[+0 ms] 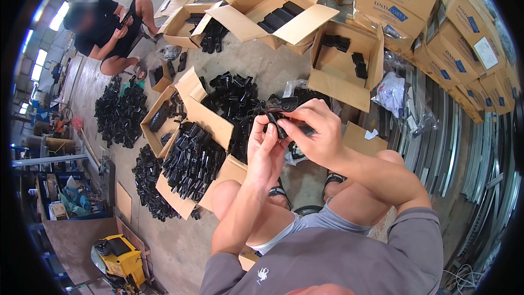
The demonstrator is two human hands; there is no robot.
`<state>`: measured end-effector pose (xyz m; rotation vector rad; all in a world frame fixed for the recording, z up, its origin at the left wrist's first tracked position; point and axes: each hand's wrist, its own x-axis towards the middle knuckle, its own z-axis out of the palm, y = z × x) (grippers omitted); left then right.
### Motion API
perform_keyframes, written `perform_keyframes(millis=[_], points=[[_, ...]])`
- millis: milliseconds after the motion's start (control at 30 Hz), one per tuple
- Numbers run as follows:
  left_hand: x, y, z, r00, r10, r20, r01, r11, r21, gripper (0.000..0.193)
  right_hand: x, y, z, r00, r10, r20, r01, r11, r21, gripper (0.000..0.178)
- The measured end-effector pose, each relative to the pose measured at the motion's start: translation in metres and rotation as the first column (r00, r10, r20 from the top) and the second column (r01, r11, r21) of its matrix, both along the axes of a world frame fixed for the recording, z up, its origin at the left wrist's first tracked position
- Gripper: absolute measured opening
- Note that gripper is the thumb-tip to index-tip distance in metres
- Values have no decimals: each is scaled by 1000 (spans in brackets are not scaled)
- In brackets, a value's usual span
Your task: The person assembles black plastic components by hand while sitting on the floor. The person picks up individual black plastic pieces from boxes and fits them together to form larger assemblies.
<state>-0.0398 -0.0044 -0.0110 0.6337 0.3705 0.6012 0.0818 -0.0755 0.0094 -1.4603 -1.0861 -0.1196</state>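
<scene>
Both my hands are raised together in front of my knees, around a glossy black plastic part [281, 105]. My left hand [264, 150] pinches its lower end between thumb and fingertips. From the other side, my right hand [318, 134] grips it with thumb and bent fingers. A smaller black piece [280, 130] shows between the two thumbs; whether it is joined to the part I cannot tell. Just beyond my hands lies a heap of similar black parts [232, 95]. To the left, an open carton [222, 125] stands beside a pile of black parts [194, 153].
More black parts [121, 109] lie heaped at the left. Open cartons [256, 5] stand ahead, one large box [349, 84] nearer on the right. Stacked cartons [453, 38] and long metal profiles [436, 147] line the right side. A seated person [106, 27] handles a black piece at the far left.
</scene>
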Motion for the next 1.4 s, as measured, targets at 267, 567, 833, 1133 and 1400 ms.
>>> perform_keyframes(millis=[267, 567, 833, 1133, 1400], points=[[-1, 0, 0, 1000, 0, 22, -1, 999, 35, 22, 9, -6, 5, 997, 21, 70, -16, 998, -63, 25], [-7, 8, -3, 984, 101, -145, -86, 991, 107, 38, 29, -4, 9, 532, 379, -757, -440, 888, 136, 41], [-12, 16, 14, 951, -47, -306, 70, 995, 65, 45, 31, -13, 2, 762, 305, -571, -412, 909, -64, 29], [-13, 20, 19, 939, -148, -309, 200, 969, 143, 38, 20, -15, -2, 742, 263, -617, -376, 925, -58, 29], [-26, 16, 15, 875, -178, -450, 225, 973, 53, 34, 17, -17, -13, 803, 280, -527, -401, 907, -130, 31]])
